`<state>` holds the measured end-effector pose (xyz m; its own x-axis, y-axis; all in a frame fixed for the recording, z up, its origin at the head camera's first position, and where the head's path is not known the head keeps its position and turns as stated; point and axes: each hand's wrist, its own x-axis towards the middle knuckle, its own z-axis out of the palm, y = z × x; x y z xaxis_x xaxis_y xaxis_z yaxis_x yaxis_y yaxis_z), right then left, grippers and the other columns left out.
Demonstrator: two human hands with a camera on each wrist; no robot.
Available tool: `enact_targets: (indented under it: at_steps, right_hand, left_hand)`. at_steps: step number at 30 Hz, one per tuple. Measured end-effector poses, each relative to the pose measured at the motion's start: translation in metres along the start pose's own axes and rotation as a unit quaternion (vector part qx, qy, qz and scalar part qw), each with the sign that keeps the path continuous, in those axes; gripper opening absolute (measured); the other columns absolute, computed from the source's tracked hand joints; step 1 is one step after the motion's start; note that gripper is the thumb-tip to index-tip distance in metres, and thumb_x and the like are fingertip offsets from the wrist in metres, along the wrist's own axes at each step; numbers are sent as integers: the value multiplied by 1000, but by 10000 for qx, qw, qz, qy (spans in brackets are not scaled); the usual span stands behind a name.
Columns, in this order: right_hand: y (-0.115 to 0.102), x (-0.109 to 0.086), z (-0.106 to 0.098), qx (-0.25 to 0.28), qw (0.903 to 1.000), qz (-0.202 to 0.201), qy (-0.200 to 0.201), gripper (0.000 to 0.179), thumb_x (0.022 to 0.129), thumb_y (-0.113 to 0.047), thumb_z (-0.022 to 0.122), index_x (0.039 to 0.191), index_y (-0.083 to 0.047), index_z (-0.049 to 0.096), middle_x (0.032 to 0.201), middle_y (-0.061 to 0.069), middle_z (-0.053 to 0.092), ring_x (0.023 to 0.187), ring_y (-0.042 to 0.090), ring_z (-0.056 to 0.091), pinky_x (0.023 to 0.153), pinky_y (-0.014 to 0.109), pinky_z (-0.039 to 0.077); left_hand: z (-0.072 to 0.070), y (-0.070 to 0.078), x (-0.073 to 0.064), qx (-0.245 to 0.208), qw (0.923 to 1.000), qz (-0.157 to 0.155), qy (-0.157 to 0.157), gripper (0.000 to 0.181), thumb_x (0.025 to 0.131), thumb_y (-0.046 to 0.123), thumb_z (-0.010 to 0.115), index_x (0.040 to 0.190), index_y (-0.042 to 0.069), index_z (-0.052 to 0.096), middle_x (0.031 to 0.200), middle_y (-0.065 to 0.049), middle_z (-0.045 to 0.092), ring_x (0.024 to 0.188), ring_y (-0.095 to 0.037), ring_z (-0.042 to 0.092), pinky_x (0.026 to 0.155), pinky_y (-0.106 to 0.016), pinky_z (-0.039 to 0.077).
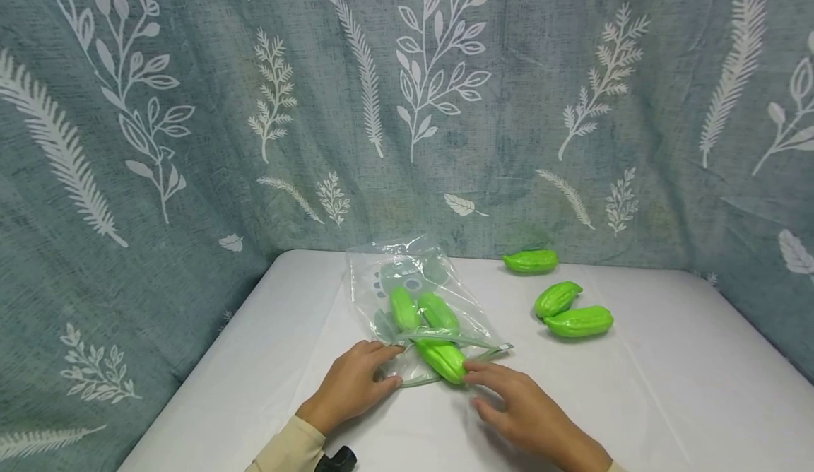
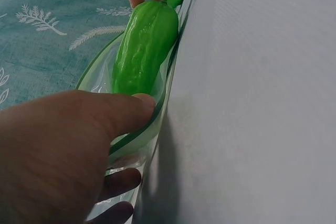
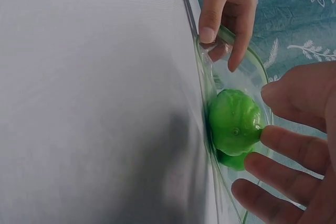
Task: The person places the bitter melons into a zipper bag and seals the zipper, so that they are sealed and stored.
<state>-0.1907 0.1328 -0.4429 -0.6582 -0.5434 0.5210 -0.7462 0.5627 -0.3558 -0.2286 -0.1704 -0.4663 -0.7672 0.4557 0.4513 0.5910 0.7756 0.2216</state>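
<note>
A clear zip bag (image 1: 467,306) with a green seal lies on the white table, its mouth toward me. Inside it are two bright green, ribbed bitter gourds, one on the left (image 1: 403,308) and one on the right (image 1: 439,314). A third bitter gourd (image 1: 443,360) lies in the bag's mouth, its near end sticking out. My left hand (image 1: 356,380) pinches the left side of the bag's rim (image 3: 257,59), thumb and fingers about the edge. With extended fingers, my right hand (image 1: 524,408) touches the outer end of the third gourd (image 3: 234,121).
Three more bitter gourds lie on the table at the right: one near the back edge (image 1: 531,261), and a pair touching each other, the upper one (image 1: 557,299) and the lower one (image 1: 580,322). A patterned teal curtain (image 1: 509,140) hangs behind and beside the table.
</note>
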Motion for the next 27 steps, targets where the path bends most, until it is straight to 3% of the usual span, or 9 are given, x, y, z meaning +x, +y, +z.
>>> enact_targets:
  at_steps: [17,27]
  right_hand:
    - [-9,6,7,62,9996,116,-248,29,87,-13,77,115,-13,72,137,10,61,121,28,61,95,49,50]
    - [-8,9,10,5,9999,-6,-158,30,86,-13,77,116,-14,72,134,10,61,120,28,61,95,49,50]
  left_hand:
    - [-1,2,0,-13,10000,-60,-33,45,85,34,79,127,19,70,108,5,69,93,-12,60,75,-34,52]
    - [-1,2,0,-20,9999,-111,-53,45,85,34,80,127,20,70,108,5,69,93,-11,59,75,-33,52]
